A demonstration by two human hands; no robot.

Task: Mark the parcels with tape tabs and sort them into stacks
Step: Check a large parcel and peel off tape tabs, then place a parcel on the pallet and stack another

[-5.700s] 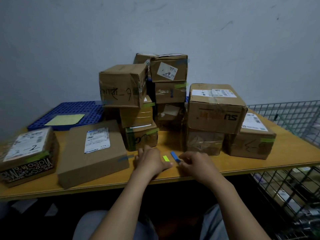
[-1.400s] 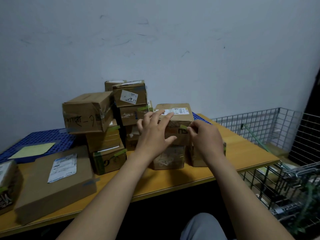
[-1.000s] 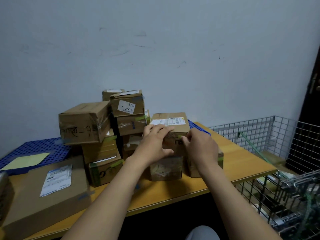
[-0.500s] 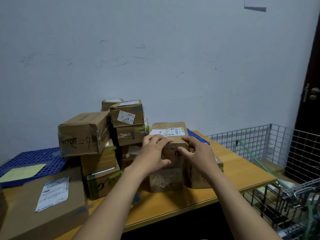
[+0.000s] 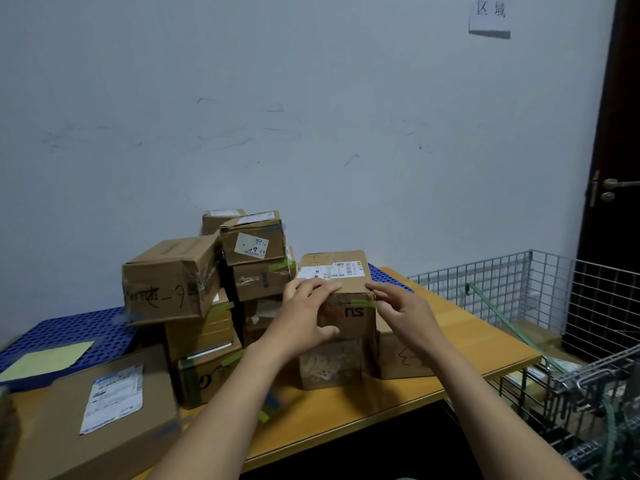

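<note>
Green tab now stuck on SU parcel.
R hand off it, fingers apart; L hand clamps parcel w/ curled fingers. Marked, so sorting's prob next.

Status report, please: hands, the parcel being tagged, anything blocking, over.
Left hand holds SU parcel, atop another box. Right hand open at green tab on its front edge. Taller stack close left.

Top parcel: brown cardboard, matt, creased. Tape tab on its front: green, thin, faint sheen. Tilted parcel: same cardboard, with crinkled glossy clear tape at the corner. Label on the flat parcel: smooth white paper. Table: smooth wood-look board. Pallet: blue perforated plastic. Cage: bright metal wire. Wall: matt paint, scuffed.
</note>
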